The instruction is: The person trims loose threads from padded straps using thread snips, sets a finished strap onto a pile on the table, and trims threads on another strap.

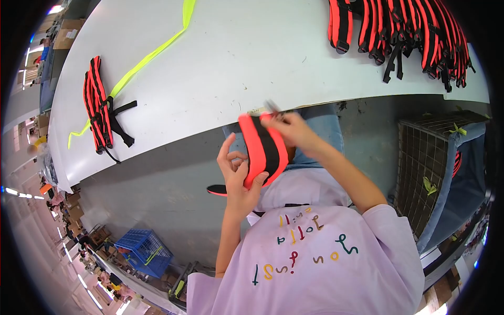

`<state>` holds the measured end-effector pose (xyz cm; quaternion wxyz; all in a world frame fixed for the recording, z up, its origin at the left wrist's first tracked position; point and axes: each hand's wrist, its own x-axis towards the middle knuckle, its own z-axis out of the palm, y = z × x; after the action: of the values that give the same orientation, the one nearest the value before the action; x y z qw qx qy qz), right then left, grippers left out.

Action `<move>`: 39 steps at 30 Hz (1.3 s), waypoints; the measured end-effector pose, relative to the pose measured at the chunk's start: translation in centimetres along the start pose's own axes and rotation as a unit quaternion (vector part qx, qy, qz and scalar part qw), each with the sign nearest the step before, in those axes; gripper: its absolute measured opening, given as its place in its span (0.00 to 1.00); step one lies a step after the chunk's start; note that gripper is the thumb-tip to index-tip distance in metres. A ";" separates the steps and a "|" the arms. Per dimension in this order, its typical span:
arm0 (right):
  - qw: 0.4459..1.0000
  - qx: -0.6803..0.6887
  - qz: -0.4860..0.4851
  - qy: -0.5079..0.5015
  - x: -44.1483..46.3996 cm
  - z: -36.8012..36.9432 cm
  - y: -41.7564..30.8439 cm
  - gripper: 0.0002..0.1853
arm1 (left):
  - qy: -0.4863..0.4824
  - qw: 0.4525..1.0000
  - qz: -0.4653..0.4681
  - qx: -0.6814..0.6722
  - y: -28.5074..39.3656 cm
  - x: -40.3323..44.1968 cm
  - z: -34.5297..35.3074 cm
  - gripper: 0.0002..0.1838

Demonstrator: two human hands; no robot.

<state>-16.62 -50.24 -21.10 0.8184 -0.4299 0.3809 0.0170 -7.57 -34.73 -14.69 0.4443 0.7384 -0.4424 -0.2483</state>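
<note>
My left hand [239, 184] is closed on a red-and-black padded strap [269, 149], its thumb over the lower part. The strap curves upright before my body, with a black stripe down its middle. A narrow black-and-red end [216, 189] sticks out to the left, behind my left hand. My right hand [295, 134] is closed by the strap's top edge, around small metal snips [272, 107]. The snips are smeared by motion, so their exact shape is unclear. Whether the right fingers also pinch the strap, I cannot tell.
A white table [210, 68] spans the far side. On it lie a bundle of similar straps [97, 113] at left, a neon-yellow ribbon [152, 55] and a large strap pile [409, 31] at right. A wire-sided bin [425, 173] stands right; a blue crate [142, 249] is lower left.
</note>
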 end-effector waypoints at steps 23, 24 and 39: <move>0.964 -0.081 -0.248 0.055 -6.1 1.8 -0.6 0.08 | -0.004 0.976 -0.127 -0.176 -1.1 -0.5 0.3 0.13; 0.970 -0.044 -0.230 0.058 -6.1 1.5 -0.4 0.10 | -0.006 0.977 -0.125 -0.175 -1.2 -0.5 0.4 0.14; 0.880 -0.294 -0.352 0.121 -8.0 0.2 -0.1 0.13 | -0.006 0.967 -0.152 -0.206 -0.9 -0.1 0.4 0.14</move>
<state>-22.12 -47.77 -15.89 0.5538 -0.7552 0.2786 -0.2128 -7.58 -34.65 -15.66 0.5408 0.6881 -0.2672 -0.4033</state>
